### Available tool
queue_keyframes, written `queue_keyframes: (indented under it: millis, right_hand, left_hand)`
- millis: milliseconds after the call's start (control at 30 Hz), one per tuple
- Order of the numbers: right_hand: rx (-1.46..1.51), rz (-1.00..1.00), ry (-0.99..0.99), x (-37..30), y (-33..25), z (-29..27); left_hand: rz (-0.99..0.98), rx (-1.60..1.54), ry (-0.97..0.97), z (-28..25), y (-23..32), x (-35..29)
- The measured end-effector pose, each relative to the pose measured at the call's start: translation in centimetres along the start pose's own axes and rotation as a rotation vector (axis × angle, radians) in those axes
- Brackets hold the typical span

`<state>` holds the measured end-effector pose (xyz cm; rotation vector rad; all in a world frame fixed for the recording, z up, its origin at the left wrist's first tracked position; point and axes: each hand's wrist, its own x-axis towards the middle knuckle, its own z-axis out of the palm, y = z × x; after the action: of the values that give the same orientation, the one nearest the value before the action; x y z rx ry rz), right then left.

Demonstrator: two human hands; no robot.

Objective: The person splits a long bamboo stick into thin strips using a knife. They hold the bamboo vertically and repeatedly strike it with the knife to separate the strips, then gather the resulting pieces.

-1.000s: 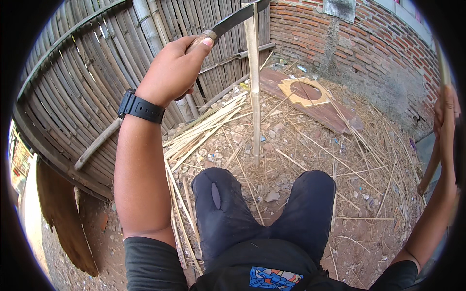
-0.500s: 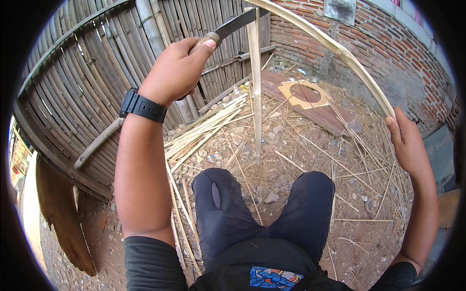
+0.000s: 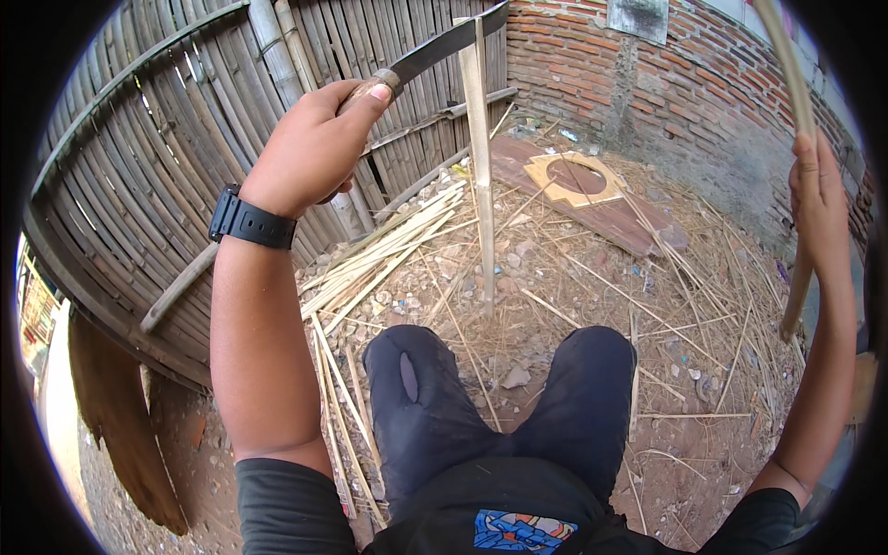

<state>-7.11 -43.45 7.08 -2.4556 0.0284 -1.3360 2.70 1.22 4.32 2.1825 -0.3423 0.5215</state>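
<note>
My left hand (image 3: 319,139), with a black watch on its wrist, is closed round the wooden handle of a machete (image 3: 435,48). Its dark blade points up and to the right, crossing the top of an upright bamboo stake (image 3: 481,139). Whether the blade is wedged in a split there or only rests against it, I cannot tell. At the far right, my right hand (image 3: 819,199) grips a long bamboo strip (image 3: 791,69), raised well apart from the blade. The strip's upper end runs out of the picture, and its lower end hangs beside my forearm.
Split bamboo strips (image 3: 393,242) lie in a pile left of the stake. Beyond it, a brown board (image 3: 638,231) carries a yellow frame with an oval hole. A bamboo fence (image 3: 139,166) and a brick wall (image 3: 573,69) meet behind. Straw and stones cover the ground.
My right hand has moved up and rightward with the bamboo strip, which has come away from the blade and stands steeper. My left hand and the machete have shifted slightly left.
</note>
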Motion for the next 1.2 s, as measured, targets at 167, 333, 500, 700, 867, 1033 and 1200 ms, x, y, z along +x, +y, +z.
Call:
queue_keyframes:
  millis: [167, 333, 500, 700, 867, 1033, 1200]
  right_hand:
    - [-0.306, -0.105, -0.533, -2.6, 0.5, 1.5]
    - [-0.259, -0.148, -0.671, -2.3, 3.4, 0.8]
    - [-0.005, 0.222, -0.342, 0.4, 1.8, -1.8]
    - [0.130, 0.190, 0.191, 1.7, -0.2, -1.0]
    - [-0.059, -0.030, -0.320, -1.7, 0.6, 1.8]
    - [-0.027, -0.001, -0.564, -3.0, 0.0, 1.5]
    - [0.070, 0.075, -0.382, -1.0, -0.7, -1.1]
  left_hand:
    - [-0.036, 0.036, -0.042, -1.6, 0.2, 0.1]
    - [-0.017, 0.032, -0.002, -1.2, 0.3, -0.4]
    - [-0.015, 0.051, 0.001, -1.3, -0.1, 0.0]
    - [-0.010, 0.013, -0.008, -0.4, -0.3, 0.2]
    - [0.028, 0.011, 0.026, 0.8, -0.3, 0.0]
    - [0.033, 0.055, 0.037, 1.9, -0.3, 0.4]
    - [0.081, 0.096, 0.046, 2.4, -0.2, 0.6]
